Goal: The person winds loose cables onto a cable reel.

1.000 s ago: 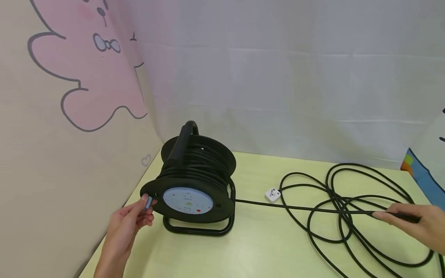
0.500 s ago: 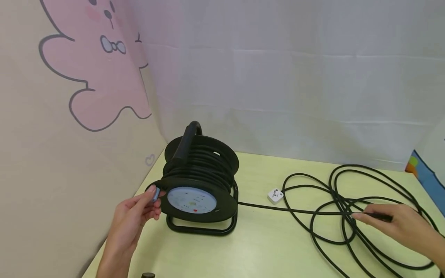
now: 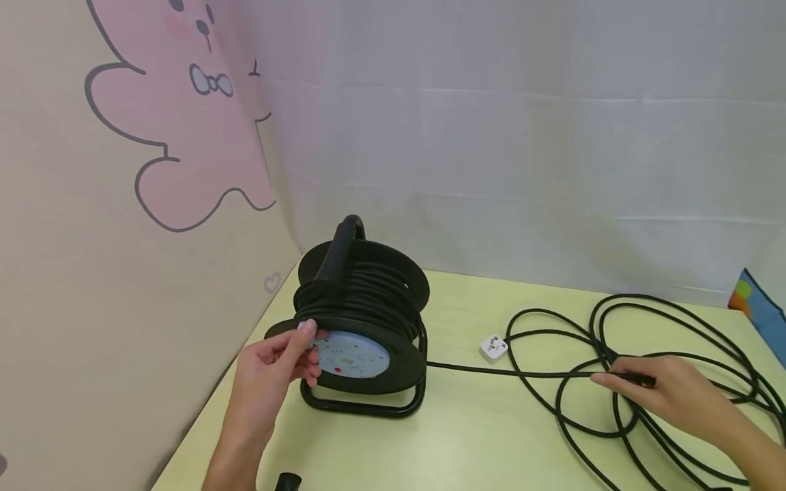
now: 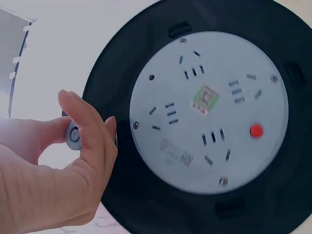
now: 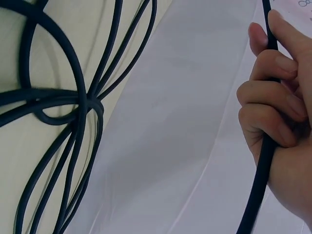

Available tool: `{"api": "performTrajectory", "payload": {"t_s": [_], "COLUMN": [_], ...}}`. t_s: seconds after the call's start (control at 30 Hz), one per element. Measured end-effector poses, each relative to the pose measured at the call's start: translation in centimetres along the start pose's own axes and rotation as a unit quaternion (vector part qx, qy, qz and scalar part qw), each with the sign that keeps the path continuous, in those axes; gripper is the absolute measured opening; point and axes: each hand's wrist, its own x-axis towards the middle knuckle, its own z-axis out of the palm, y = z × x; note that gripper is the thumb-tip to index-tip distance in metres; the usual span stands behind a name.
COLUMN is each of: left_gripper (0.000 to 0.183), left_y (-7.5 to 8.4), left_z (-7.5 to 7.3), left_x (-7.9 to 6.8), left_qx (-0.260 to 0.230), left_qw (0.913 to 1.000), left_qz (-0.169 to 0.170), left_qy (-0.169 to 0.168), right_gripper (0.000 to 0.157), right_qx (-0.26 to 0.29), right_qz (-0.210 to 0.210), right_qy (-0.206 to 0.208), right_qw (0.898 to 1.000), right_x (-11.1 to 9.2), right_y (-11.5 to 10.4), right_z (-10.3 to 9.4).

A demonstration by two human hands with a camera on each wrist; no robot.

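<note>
One black plastic cable reel with a round pale face (image 3: pixel 368 322) stands on the worktop (image 3: pixel 454 429) at our left hand (image 3: pixel 268 370), which pinches the single small grey cylindrical knob (image 4: pixel 73 136) and hides part of the rim. Our right hand (image 3: pixel 669 390) is curled round one black cable (image 3: pixel 491 369); left of it lies one white plug (image 3: pixel 494 348). Overlapping loops defy our counting. Below our left hand, one black object (image 3: pixel 288 481) is cut off.

We see a matt plastic reel flange (image 4: pixel 108 90), a smooth plastic socket plate (image 4: pixel 214 122) with shiny metal screws (image 4: pixel 223 181), smooth rubbery-looking cable (image 3: pixel 479 369), a glossy stand (image 3: pixel 362 409), a smooth plastic plug (image 3: pixel 494 348) and a creased, matt, cloth-like backdrop (image 3: pixel 491 150).
</note>
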Motion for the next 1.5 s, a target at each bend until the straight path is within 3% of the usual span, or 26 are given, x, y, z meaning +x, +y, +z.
{"api": "performTrajectory", "payload": {"t_s": [0.23, 0.53, 1.0, 1.23, 1.5], "left_gripper": [0.038, 0.034, 0.036, 0.039, 0.034], "left_y": [0.3, -0.3, -2.5, -3.9, -6.0], "left_z": [1.7, 4.5, 7.8, 9.2, 10.1], "left_x": [-0.5, -1.1, -1.6, -1.8, -1.9], "left_qx": [-0.015, -0.038, -0.062, -0.080, -0.080], "left_qw": [0.9995, 0.9963, 0.9887, 0.9824, 0.9788], "left_qz": [0.018, 0.022, -0.005, -0.029, -0.070], "left_qy": [-0.020, -0.074, -0.136, -0.166, -0.175], "right_gripper": [0.017, 0.029, 0.023, 0.025, 0.021], "right_qx": [0.039, 0.062, 0.022, 0.028, 0.032], "right_qz": [-0.022, -0.090, -0.101, -0.102, -0.088], "right_qy": [-0.015, -0.008, -0.005, -0.016, -0.034], "right_qw": [0.999, 0.994, 0.995, 0.994, 0.995], "right_x": [0.9, 3.3, 7.3, 7.5, 7.4], "right_y": [-0.8, -2.3, -5.2, -6.1, -6.7], "right_z": [0.7, 2.2, 2.8, 2.9, 2.6]}}
